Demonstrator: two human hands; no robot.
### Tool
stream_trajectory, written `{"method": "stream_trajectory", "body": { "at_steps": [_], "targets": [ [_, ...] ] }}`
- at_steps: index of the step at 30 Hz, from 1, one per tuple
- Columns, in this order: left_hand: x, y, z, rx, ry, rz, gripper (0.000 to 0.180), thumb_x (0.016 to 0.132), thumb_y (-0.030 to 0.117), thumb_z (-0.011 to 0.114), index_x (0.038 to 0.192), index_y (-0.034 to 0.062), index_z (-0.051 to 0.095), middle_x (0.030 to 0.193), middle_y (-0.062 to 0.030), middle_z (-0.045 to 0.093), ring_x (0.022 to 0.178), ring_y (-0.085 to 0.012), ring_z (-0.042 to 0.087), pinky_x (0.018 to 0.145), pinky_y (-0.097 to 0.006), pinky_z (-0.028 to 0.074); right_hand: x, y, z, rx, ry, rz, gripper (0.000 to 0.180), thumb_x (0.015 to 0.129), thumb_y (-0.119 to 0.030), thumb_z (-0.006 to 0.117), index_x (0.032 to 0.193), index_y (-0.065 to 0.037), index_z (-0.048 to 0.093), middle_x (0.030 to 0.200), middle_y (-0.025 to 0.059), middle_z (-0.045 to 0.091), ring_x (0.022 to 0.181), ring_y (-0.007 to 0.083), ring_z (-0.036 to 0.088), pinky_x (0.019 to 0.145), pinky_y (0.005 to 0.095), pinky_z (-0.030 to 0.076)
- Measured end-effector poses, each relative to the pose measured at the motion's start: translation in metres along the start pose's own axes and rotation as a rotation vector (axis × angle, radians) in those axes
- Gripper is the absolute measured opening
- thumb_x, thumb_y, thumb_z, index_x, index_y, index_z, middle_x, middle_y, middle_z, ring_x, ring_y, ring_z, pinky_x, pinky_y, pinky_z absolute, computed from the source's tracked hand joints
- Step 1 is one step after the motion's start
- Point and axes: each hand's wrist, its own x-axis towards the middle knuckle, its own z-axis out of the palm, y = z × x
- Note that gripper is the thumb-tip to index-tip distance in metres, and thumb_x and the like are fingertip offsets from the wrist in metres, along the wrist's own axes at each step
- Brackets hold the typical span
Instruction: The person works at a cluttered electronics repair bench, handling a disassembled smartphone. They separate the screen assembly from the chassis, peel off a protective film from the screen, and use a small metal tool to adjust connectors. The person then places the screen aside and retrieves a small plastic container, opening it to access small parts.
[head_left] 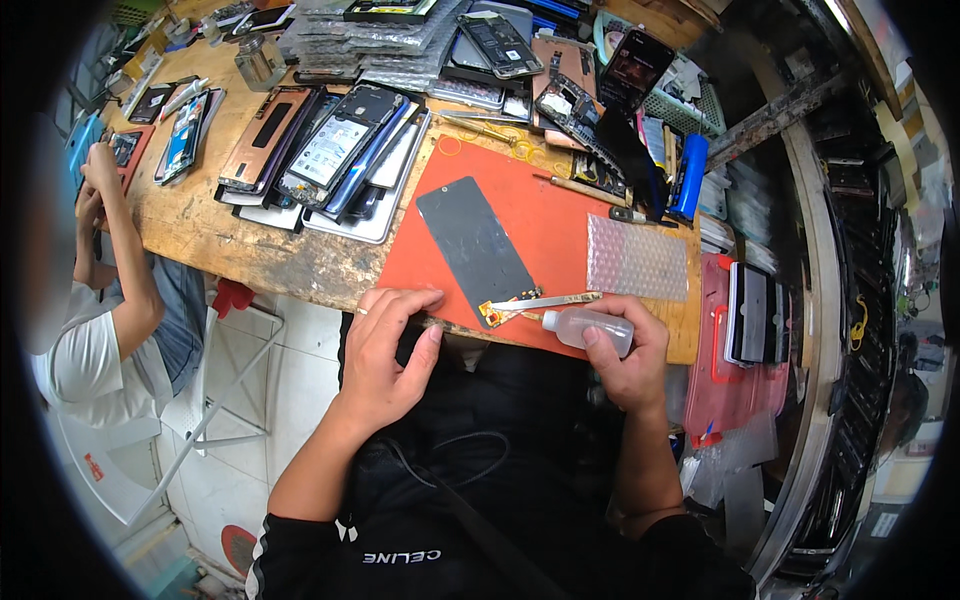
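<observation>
A dark phone screen panel [474, 238] lies face down, slanted, on an orange mat [550, 220]. At its near end sits a gold flex circuit [497, 312] with small parts. My right hand [640, 365] grips a translucent squeeze bottle [592, 330], its thin nozzle pointing left toward that circuit. A slim metal tool [560, 300], flat and silvery, reaches from my right fingers to the circuit; whether those fingers also hold it I cannot tell. At the mat's near left edge rests my left hand [385, 350], fingers apart, holding nothing.
Stacked phone parts [335, 150] fill the bench's back left. Bubble wrap [637, 257] lies right of the panel, below a wooden-handled tool [582, 190]. A phone [637, 70] stands propped up behind. On the far left another person's hands [98, 175] work at the bench.
</observation>
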Motion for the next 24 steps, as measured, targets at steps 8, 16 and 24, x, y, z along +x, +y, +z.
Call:
{"method": "stream_trajectory", "body": {
  "at_steps": [8,16,24],
  "targets": [
    [-0.001,-0.002,0.001,0.014,0.003,0.011,0.035,0.091,0.001,0.076,0.125,0.0003,0.071,0.117,-0.0159,0.076,0.106,-0.0351,0.066,0.096,-0.043,0.052,0.000,0.002,0.000,-0.001,0.014,-0.024,0.026,0.094,-0.019,0.081,0.108,0.002,0.073,0.094,0.0109,0.078,0.084,0.0172,0.075,0.076,0.0324,0.058],
    [0.000,-0.001,0.002,0.008,0.047,0.002,0.030,0.090,-0.001,0.075,0.120,-0.0004,0.072,0.113,-0.0166,0.075,0.103,-0.0357,0.066,0.094,-0.043,0.052,0.001,-0.014,0.008,-0.143,-0.005,-0.185,0.026,0.087,-0.014,0.082,0.108,0.000,0.074,0.092,0.0151,0.077,0.079,0.0265,0.077,0.073,0.0352,0.060],
    [-0.005,0.005,0.001,0.000,0.012,0.010,0.018,0.089,-0.003,0.072,0.106,-0.0002,0.075,0.099,-0.0147,0.074,0.096,-0.0350,0.067,0.088,-0.042,0.052,0.001,-0.015,0.014,-0.041,0.018,-0.199,0.027,0.088,-0.014,0.083,0.109,0.000,0.074,0.096,0.0156,0.079,0.083,0.0273,0.079,0.075,0.0366,0.061]
  ]
}}
